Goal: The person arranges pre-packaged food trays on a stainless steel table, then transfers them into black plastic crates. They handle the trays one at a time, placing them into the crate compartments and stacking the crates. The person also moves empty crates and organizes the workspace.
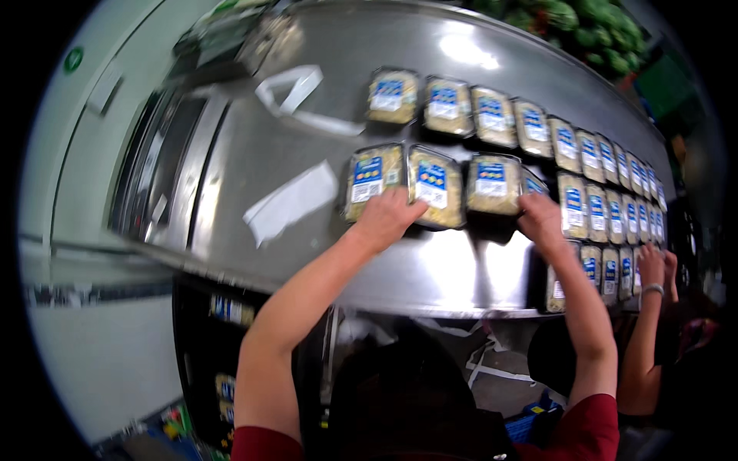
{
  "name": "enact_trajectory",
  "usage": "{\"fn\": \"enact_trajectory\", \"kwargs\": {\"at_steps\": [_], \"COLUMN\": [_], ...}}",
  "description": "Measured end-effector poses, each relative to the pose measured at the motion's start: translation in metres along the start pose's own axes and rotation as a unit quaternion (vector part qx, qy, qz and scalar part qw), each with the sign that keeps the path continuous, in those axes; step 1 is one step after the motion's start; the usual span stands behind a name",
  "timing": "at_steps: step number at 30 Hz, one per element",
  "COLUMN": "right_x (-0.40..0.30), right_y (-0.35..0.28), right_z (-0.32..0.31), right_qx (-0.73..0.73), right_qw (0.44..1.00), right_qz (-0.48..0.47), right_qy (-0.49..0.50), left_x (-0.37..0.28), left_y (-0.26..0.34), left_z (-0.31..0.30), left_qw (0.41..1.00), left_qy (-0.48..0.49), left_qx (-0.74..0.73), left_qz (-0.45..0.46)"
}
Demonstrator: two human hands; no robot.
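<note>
Several black food trays with clear tops and blue-and-white labels stand in rows on a stainless steel table. My left hand lies over the near edges of two neighbouring trays, the left tray and the one beside it. Its thumb touches the second tray's lower left corner; whether it grips is unclear. With my right hand I grasp the right edge of another tray, whose dark near side shows. Partly hidden behind that hand is a further tray.
White paper strips lie on the steel table at left. A co-worker's hands are at the trays on the right. Green produce is piled beyond the far edge. Below the table, a black rack holds more trays.
</note>
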State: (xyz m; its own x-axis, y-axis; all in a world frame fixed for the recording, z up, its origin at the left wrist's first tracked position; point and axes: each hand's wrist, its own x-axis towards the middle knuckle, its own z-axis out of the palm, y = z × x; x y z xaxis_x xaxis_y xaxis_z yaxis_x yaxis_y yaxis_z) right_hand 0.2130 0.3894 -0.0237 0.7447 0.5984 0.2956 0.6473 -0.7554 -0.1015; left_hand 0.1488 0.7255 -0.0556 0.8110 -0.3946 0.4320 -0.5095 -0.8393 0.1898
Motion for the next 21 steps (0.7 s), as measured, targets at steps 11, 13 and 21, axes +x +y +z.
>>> {"fn": "enact_trajectory", "kwargs": {"at_steps": [11,13,21], "right_x": [0.056,0.071,0.055], "right_y": [-0.285,-0.346,-0.525], "right_z": [-0.135,-0.119,0.013], "right_qx": [0.353,0.4,0.23], "right_qw": [0.889,0.83,0.703], "right_qz": [-0.156,-0.281,-0.65], "right_qy": [-0.245,-0.268,-0.175], "left_x": [-0.292,-0.346,-0.527], "left_y": [0.12,0.163,0.246], "left_z": [-0.318,-0.325,-0.248], "left_qw": [0.823,0.761,0.744], "left_qy": [0.078,0.108,0.0], "left_qx": [-0.212,-0.151,0.177], "left_qz": [-0.521,-0.621,-0.644]}}
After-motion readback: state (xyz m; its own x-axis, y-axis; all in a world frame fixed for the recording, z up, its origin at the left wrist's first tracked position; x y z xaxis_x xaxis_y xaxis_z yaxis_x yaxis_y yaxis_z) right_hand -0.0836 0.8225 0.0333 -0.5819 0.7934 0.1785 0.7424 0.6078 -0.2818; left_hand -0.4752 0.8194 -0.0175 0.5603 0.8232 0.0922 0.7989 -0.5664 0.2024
